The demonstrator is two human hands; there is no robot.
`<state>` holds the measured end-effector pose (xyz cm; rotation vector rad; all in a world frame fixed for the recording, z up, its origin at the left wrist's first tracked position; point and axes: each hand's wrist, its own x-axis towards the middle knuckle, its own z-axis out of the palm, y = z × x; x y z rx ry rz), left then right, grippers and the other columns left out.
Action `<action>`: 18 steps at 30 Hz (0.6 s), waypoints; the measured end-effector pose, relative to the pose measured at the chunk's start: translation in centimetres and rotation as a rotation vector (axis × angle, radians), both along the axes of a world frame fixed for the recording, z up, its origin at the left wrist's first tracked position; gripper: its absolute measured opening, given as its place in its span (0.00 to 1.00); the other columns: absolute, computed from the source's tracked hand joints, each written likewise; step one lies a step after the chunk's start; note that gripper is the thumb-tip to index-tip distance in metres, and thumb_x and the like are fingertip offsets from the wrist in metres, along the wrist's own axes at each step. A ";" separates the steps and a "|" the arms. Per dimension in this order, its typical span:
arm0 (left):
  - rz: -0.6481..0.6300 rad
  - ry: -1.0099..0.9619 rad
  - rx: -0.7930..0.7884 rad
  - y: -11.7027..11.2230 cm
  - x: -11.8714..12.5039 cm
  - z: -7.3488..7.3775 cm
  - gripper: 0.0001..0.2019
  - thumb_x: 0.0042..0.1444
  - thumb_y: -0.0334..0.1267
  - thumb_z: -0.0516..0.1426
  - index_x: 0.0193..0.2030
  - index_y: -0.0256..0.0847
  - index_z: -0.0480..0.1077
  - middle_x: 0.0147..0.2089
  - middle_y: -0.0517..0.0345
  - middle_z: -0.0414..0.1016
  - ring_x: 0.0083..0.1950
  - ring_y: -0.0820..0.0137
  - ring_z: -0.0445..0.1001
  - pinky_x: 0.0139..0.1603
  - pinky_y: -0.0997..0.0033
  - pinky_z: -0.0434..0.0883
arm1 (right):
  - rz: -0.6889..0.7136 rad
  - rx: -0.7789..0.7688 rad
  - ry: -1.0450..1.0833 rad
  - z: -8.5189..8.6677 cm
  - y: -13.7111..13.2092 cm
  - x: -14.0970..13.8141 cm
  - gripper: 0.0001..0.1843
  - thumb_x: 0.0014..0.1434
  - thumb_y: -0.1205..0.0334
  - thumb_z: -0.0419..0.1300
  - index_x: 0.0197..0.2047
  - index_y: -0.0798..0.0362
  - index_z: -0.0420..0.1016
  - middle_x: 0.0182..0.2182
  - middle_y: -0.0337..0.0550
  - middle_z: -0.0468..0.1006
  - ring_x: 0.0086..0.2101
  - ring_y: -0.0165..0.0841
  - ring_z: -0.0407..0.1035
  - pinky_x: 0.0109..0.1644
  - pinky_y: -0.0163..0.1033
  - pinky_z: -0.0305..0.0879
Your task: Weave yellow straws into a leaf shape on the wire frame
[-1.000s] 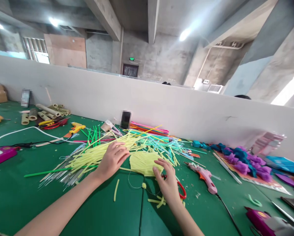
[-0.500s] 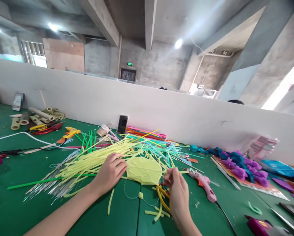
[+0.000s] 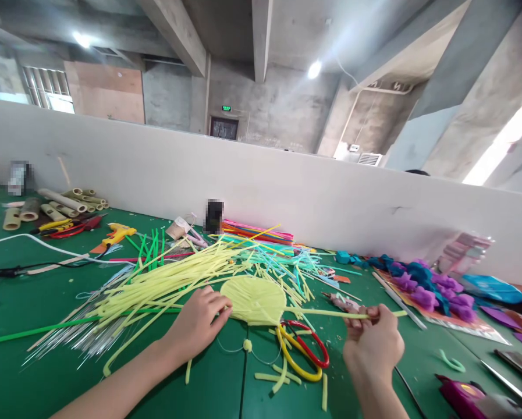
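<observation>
A flat, rounded pale-yellow piece made of pipe cleaners [image 3: 256,298] lies in front of me, above the green table. My left hand [image 3: 203,321] pinches its left edge between thumb and fingers. Out to the right, my right hand [image 3: 372,337] is closed on a yellow pipe cleaner [image 3: 326,312], which runs straight from the piece's right edge and pokes out past my fist. Scissors [image 3: 311,355] with red and yellow handles lie just below the piece, their blades hidden. Thin wire with a small yellow knot [image 3: 247,345] loops below the piece.
Loose yellow pipe cleaners [image 3: 169,282] are heaped behind my left hand. A pink glue gun [image 3: 343,301] is partly hidden by my right hand. A yellow glue gun [image 3: 120,234] and bamboo pieces [image 3: 62,203] lie left. Purple felt-like shapes [image 3: 424,298] sit right, before a white partition [image 3: 330,198].
My right hand has moved right, away from the rounded piece, with the pipe cleaner now stretched out between them. The scissors' handles have come into view. My left hand stays at the left edge.
</observation>
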<state>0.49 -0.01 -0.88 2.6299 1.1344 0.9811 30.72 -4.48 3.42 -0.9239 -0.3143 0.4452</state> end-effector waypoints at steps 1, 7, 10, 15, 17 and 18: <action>-0.033 0.003 0.000 -0.3 0.2 0.0 0.11 0.66 0.37 0.49 0.41 0.43 0.73 0.37 0.56 0.76 0.41 0.64 0.70 0.43 0.63 0.65 | -0.007 0.008 -0.056 0.2 -0.1 0.1 0.14 0.52 0.61 0.57 0.21 0.51 0.55 0.14 0.27 0.55 0.14 0.22 0.52 0.18 0.30 0.55; -0.138 0.047 -0.034 -0.6 0.2 0.0 0.08 0.64 0.36 0.52 0.42 0.43 0.73 0.39 0.56 0.76 0.44 0.64 0.67 0.45 0.63 0.63 | -0.041 0.045 -0.135 0.9 -0.4 -1.1 0.15 0.51 0.65 0.57 0.18 0.51 0.55 0.11 0.27 0.52 0.13 0.22 0.48 0.15 0.31 0.47; -0.155 0.087 -0.063 -0.5 0.1 -0.1 0.08 0.64 0.36 0.53 0.43 0.44 0.73 0.39 0.56 0.75 0.44 0.64 0.67 0.44 0.63 0.63 | -0.048 0.049 -0.139 0.8 -0.4 -1.6 0.15 0.51 0.65 0.58 0.18 0.51 0.57 0.11 0.28 0.54 0.14 0.23 0.50 0.16 0.31 0.46; -0.171 0.103 -0.094 -0.5 0.3 -0.5 0.09 0.64 0.39 0.53 0.47 0.46 0.73 0.41 0.55 0.74 0.45 0.63 0.67 0.45 0.63 0.62 | -0.043 -0.035 -0.268 -0.6 -0.1 -1.8 0.17 0.56 0.59 0.58 0.19 0.51 0.58 0.13 0.29 0.57 0.16 0.24 0.51 0.17 0.32 0.46; -0.176 0.093 -0.123 -0.5 0.4 -0.7 0.10 0.64 0.40 0.53 0.47 0.46 0.73 0.41 0.55 0.74 0.45 0.64 0.68 0.46 0.63 0.62 | -0.015 -0.092 -0.362 -1.4 0.1 -1.8 0.18 0.58 0.56 0.57 0.20 0.51 0.58 0.14 0.30 0.58 0.16 0.24 0.50 0.18 0.32 0.46; -0.181 0.087 -0.137 -0.6 0.4 -0.7 0.10 0.64 0.40 0.53 0.46 0.46 0.73 0.41 0.55 0.73 0.45 0.64 0.68 0.45 0.63 0.62 | 0.002 -0.115 -0.426 -1.8 0.2 -1.9 0.19 0.59 0.54 0.56 0.21 0.51 0.58 0.14 0.30 0.58 0.16 0.24 0.50 0.18 0.32 0.46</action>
